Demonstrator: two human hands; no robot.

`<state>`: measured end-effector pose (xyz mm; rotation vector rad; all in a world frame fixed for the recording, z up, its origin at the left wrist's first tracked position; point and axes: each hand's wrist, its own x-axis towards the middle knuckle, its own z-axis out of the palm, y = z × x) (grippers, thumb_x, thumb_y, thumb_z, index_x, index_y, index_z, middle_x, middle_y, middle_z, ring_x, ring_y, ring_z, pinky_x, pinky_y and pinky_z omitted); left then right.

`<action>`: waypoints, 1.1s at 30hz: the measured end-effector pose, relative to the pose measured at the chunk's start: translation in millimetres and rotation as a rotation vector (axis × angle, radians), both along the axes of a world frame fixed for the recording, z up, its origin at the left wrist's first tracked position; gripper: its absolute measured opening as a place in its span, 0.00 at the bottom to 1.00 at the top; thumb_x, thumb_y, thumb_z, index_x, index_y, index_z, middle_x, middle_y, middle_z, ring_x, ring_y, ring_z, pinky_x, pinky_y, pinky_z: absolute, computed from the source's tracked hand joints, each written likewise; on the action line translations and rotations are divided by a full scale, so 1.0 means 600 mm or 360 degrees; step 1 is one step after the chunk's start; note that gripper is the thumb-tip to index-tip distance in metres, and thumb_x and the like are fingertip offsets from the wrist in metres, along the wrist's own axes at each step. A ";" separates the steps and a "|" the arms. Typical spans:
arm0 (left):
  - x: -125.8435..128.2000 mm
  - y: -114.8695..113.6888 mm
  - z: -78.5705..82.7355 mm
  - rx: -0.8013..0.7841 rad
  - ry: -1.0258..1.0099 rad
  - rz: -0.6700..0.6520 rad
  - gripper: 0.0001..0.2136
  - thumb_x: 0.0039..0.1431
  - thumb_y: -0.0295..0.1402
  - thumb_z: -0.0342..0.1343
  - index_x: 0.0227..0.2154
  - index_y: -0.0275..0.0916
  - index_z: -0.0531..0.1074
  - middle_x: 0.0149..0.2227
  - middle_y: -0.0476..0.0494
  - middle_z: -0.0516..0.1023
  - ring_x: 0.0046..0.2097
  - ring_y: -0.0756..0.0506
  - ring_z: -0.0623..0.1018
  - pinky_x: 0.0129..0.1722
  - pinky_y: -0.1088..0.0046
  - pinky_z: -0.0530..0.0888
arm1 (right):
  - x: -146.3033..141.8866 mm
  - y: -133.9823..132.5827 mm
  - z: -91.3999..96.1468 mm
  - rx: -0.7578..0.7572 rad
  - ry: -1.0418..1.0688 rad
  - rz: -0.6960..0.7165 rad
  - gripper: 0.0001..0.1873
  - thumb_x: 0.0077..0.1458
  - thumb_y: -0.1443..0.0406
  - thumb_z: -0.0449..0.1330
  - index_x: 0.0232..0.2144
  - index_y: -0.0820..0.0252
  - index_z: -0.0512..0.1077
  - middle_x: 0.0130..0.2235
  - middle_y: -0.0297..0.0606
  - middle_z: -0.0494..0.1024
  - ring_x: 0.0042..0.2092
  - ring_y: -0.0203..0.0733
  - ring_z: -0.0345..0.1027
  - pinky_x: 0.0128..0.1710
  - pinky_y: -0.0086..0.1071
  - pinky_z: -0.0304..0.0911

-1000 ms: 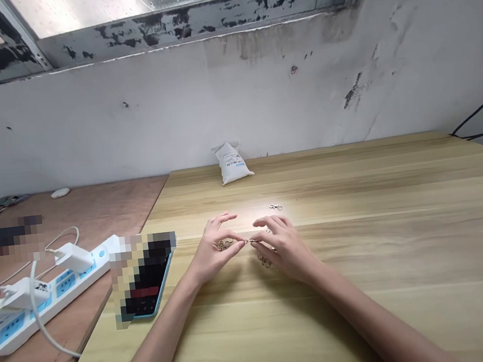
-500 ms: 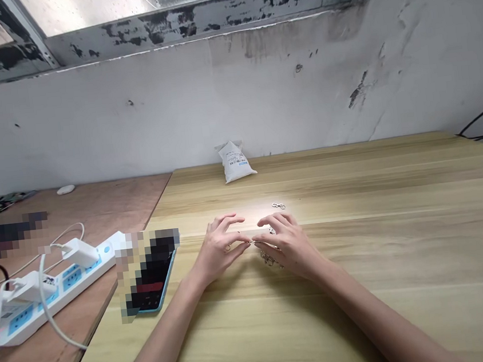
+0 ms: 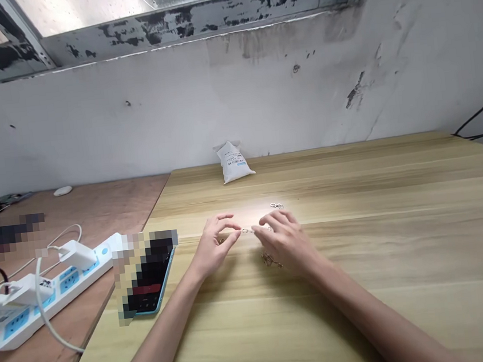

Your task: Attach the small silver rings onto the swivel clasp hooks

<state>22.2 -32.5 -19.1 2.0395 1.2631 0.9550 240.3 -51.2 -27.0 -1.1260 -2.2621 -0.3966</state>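
White plastic power strip (image 3: 41,291) with blue sockets and plugged chargers lay far left on the brown board; beside it, a dark phone in a teal case (image 3: 151,282) rested at the pale wooden table's (image 3: 359,237) left edge. Left hand (image 3: 214,247) was pinched nearly closed, thumb and forefinger on one end of a small thin metal link (image 3: 247,231). The link lay level between both hands, long axis left to right, each hand equally near. It looked silvery and slight; finer detail could not be told. Right hand (image 3: 284,240) pinched its other end, fingers curled, over loose metal rings (image 3: 271,260). Another small ring cluster (image 3: 276,205) sat just beyond. A white sack (image 3: 233,163) stood by the wall.
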 end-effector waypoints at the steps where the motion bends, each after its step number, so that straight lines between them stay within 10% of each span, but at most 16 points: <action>1: -0.006 0.004 0.001 0.0040 0.0076 0.0029 0.08 0.62 0.38 0.56 0.40 0.44 0.76 0.54 0.42 0.70 0.58 0.40 0.68 0.61 0.55 0.62 | 0.014 0.011 -0.001 -0.0075 0.0008 -0.0031 0.11 0.64 0.68 0.53 0.40 0.57 0.76 0.38 0.40 0.77 0.41 0.43 0.65 0.46 0.38 0.55; 11: -0.077 0.027 0.008 0.0066 0.0663 -0.0102 0.11 0.63 0.37 0.51 0.43 0.42 0.75 0.45 0.43 0.74 0.48 0.41 0.74 0.49 0.64 0.70 | 0.120 0.110 -0.039 -0.0481 0.0039 -0.0404 0.14 0.64 0.65 0.52 0.40 0.60 0.78 0.39 0.43 0.75 0.41 0.45 0.67 0.38 0.34 0.59; 24: -0.036 0.008 0.004 0.0161 0.0799 -0.0089 0.11 0.64 0.39 0.52 0.43 0.43 0.75 0.40 0.44 0.74 0.40 0.44 0.75 0.38 0.71 0.70 | 0.009 0.117 -0.025 -0.0616 -0.0021 -0.0070 0.12 0.63 0.64 0.54 0.41 0.56 0.78 0.38 0.40 0.75 0.39 0.41 0.69 0.36 0.30 0.60; 33: -0.007 0.019 -0.016 0.0365 0.0830 -0.0143 0.08 0.63 0.33 0.52 0.36 0.43 0.77 0.38 0.44 0.75 0.39 0.44 0.74 0.38 0.70 0.68 | 0.070 0.050 -0.008 -0.0772 0.0070 0.0055 0.13 0.63 0.65 0.53 0.41 0.56 0.78 0.37 0.39 0.77 0.33 0.39 0.71 0.31 0.30 0.60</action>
